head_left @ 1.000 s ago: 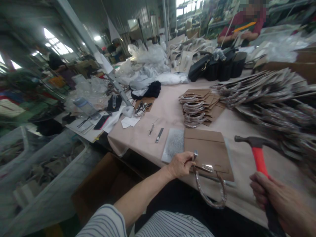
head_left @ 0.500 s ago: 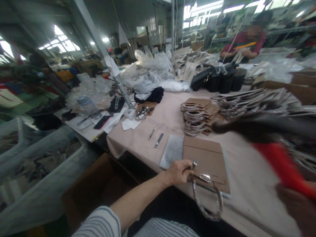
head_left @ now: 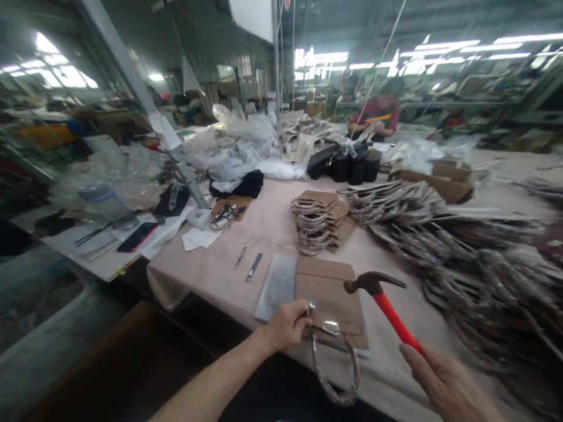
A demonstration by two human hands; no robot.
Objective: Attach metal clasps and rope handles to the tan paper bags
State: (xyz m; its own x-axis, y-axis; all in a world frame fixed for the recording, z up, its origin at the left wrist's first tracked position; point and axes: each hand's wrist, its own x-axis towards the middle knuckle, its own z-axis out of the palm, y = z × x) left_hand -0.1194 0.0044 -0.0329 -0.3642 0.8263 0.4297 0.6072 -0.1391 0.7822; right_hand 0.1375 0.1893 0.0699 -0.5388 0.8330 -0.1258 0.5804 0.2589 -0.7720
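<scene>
A long table (head_left: 211,275) under pale pink cloth fills the view. Taking the person's seat as the centre of the dial, a sprawling heap of brown panels with looped handles (head_left: 484,264) spreads from 1 to 4 o'clock. A smaller stack of the same panels (head_left: 321,220) sits at 12 o'clock, its loops turned toward 9 o'clock. Farther off at 1 o'clock is an open cardboard box (head_left: 440,181); what lies in it is too blurred to tell. A row of black bags (head_left: 343,164) stands far back at 12 o'clock, with a co-worker (head_left: 378,114) behind them. At 10 o'clock a clear plastic jar (head_left: 103,202) sits among plastic wrap, its contents unclear.

Straight ahead lies a single brown panel (head_left: 328,287), partly on a grey pad (head_left: 277,287). Its curved handle (head_left: 334,387) hangs past the table edge at 6 o'clock.

The right hand (head_left: 444,384), at 5 o'clock, is closed fully round the red shaft of a hammer (head_left: 387,305). The hammer's dark head is raised above the panel's 3 o'clock side.

The left hand (head_left: 284,324), at the panel's 7 o'clock corner, pinches a short metal rod (head_left: 311,306) upright between thumb and fingertips. The rod's lower end is at the panel's near edge, just beside a metal clasp (head_left: 331,326).

Two slim metal tools (head_left: 248,262) lie at 11 o'clock of the pad.
</scene>
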